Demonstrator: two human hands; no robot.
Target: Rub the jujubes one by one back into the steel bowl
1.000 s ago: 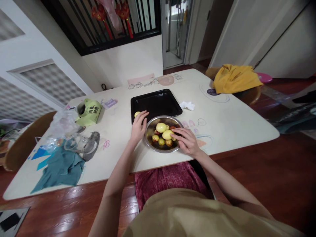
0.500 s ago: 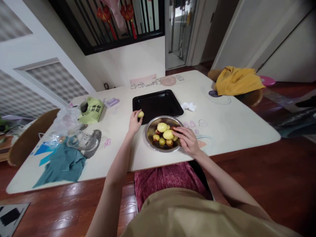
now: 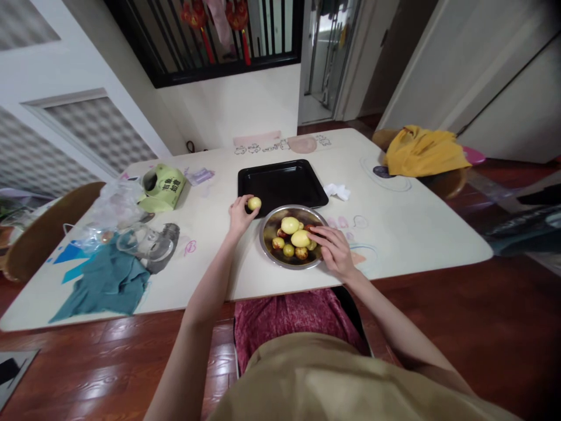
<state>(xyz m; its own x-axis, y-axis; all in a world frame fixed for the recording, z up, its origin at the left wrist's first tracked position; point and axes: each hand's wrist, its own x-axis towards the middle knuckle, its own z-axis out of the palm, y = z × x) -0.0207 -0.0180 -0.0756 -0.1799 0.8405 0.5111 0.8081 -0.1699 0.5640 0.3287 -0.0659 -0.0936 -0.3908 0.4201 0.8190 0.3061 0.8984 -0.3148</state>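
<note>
At the left of the frame, a teal cloth [image 3: 109, 280] lies near the front edge of the table [image 3: 205, 228], with a clear plastic bag [image 3: 116, 204] and a green printed carton [image 3: 165, 186] beyond it. Nearer the middle, the left hand [image 3: 241, 215] pinches a small yellow fruit [image 3: 255, 203] between thumb and fingers at the near-left corner of the black tray [image 3: 284, 181]; whether the fruit touches the tray, I cannot tell. Centre frame, the steel bowl [image 3: 272, 223] holds more yellow and brown-blotched fruit [image 3: 277, 242]. The right hand [image 3: 337, 251] reaches over the bowl's right side, fingers extended to a larger yellow fruit [image 3: 300, 238]; whether they grip it is unclear.

The step in hand appears to be handling fruit singly. The next move likely calls for a gentle left-hand pinch, since round fruit could roll. Further right, crumpled white tissue [image 3: 337, 191] lies beside the tray.
</note>
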